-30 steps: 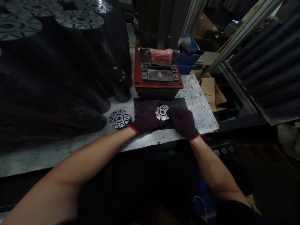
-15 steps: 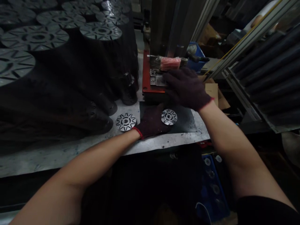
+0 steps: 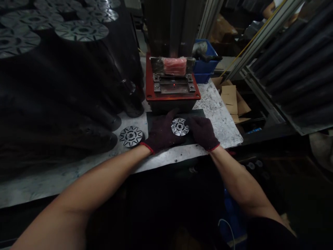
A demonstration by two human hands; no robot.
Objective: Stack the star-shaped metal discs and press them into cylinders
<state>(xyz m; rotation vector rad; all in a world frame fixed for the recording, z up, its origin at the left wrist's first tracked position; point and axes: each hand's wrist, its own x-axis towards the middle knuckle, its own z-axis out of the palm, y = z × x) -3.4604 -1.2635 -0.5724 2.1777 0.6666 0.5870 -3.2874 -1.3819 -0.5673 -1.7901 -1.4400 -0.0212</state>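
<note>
Steel disc (image 3: 180,126), star-cut, lies on a black mat (image 3: 199,114) between the two gloved hands, just in front of the press. Tall stacks of discs (image 3: 82,30) rise along the left of the counter (image 3: 220,118), and the red-based press (image 3: 173,93) stands mid-counter, with a blue bin (image 3: 205,59) behind it and cardboard (image 3: 230,99) off to the right. The right hand (image 3: 203,133) has come back from over the press and now sits at the disc's right edge, its fingers (image 3: 196,124) close against the metal (whether they pinch it, I cannot tell). The left hand (image 3: 162,133) lies flat beside the disc's left edge, fingers (image 3: 173,114) spread wide. Both hands now flank the disc. A second disc (image 3: 130,136) rests on the counter, left of the mat.
</note>
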